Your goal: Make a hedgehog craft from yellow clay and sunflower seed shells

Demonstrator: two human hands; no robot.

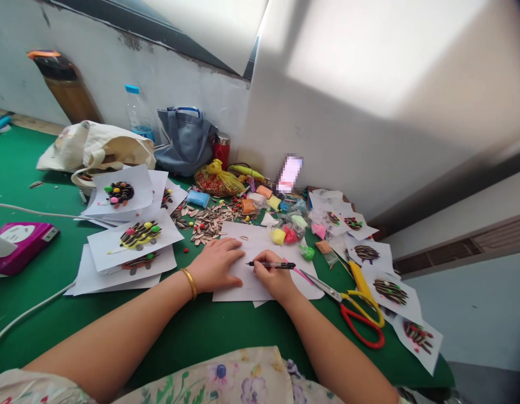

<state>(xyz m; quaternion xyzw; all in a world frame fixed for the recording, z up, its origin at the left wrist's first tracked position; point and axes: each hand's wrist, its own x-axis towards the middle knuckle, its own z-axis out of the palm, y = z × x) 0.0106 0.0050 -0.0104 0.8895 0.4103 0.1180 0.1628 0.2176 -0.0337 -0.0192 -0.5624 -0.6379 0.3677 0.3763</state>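
Head view: left hand point(216, 265), fingers spread, should steady the white rectangular paper point(262, 240) while right hand point(277, 281) pinches the slim black pen point(280, 265).

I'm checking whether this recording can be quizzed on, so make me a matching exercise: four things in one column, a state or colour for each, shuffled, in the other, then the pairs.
Column one:
1. Left hand
2. Right hand
3. Scissors
4. Plastic bottle

Column two:
A. Red and yellow at one end
B. Holding a black pen
C. Clear, blue-topped
D. Resting spread on white paper

Right pairs: 1-D; 2-B; 3-A; 4-C
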